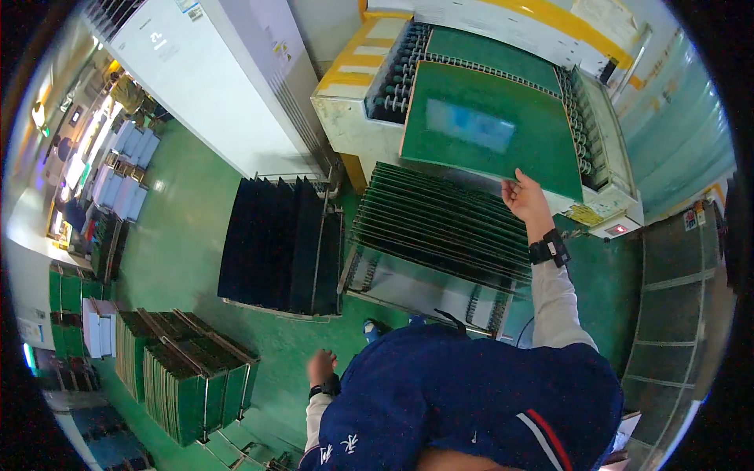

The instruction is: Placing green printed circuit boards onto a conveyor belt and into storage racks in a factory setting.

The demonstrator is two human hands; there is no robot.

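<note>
A large green circuit board panel [487, 125] lies on the roller conveyor, its near edge jutting out over the machine's front. My right hand [525, 196] is closed on that near edge, towards the panel's right corner. Below it stands a wire rack [424, 302] with several green panels [444, 216] set upright in a row. My left hand [322, 367] hangs low by my side, apart from the racks; it is blurred and its fingers cannot be made out well. A second green panel [495, 56] rests farther back on the rollers.
Left of the near rack stands another rack with dark panels [271, 243]. A tall white cabinet [212, 86] rises behind it. Loaded racks of green panels [177, 385] stand at lower left. A mesh-sided frame [675, 314] is at right. A person [129, 96] is far left.
</note>
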